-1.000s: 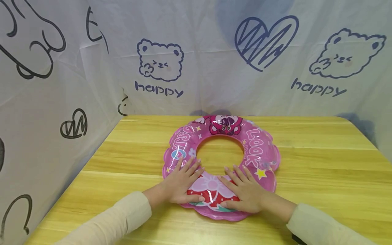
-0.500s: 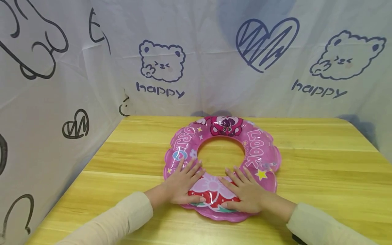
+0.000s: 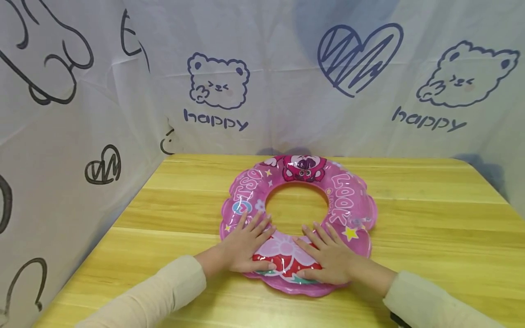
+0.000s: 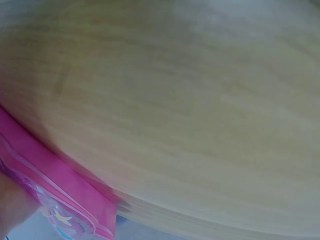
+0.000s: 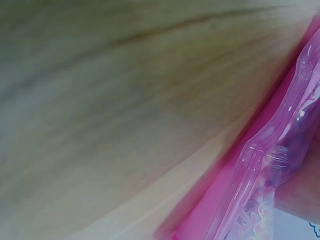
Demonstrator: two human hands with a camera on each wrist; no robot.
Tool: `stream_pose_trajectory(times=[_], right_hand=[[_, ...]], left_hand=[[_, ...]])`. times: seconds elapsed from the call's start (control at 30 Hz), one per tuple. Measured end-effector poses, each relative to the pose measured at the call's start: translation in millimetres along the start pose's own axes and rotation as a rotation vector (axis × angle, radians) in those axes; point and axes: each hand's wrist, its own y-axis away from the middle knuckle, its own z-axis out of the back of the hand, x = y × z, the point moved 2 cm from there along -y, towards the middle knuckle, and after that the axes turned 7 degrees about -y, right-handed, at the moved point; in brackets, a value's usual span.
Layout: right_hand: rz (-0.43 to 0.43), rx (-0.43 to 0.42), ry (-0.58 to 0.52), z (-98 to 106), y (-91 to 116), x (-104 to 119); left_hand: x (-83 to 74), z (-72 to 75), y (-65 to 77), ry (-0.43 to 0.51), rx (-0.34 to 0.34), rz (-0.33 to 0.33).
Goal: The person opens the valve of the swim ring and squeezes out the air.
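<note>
A pink inflatable swim ring (image 3: 348, 196) lies flat on the wooden table, printed with a bear, the word LOOK, stars and strawberries. On its near left part rests my left hand (image 3: 246, 246), fingers spread and pointing away from me. My right hand (image 3: 330, 257) lies on the near right part, its fingers also spread, the tips close to the central hole. Between the two hands the strawberry print shows. The left wrist view catches the ring's pink edge (image 4: 65, 185) at lower left; the right wrist view has its clear seam (image 5: 245, 165) along the right side.
The yellow wood-grain table (image 3: 430, 218) extends on both sides of the ring. A white cloth (image 3: 279, 105) with drawn bears, hearts and the word happy hangs behind the table and along its left side.
The head view has shifted very slightly, so the whole scene sits a little further right. Both hands stay in the same place on the swim ring.
</note>
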Motion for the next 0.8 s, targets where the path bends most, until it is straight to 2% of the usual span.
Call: stream_pose_trajectory(times=[0.37,0.8], right_hand=[[0.039,-0.013,-0.012,1.3,0.5,-0.3],[0.014,0.021,0.017,6.6,1.4,5.0]], left_hand=[[-0.5,0.6,-1.3,-0.001,0.018,0.012],[-0.6,0.9,-1.7,0.000,0.019,0.010]])
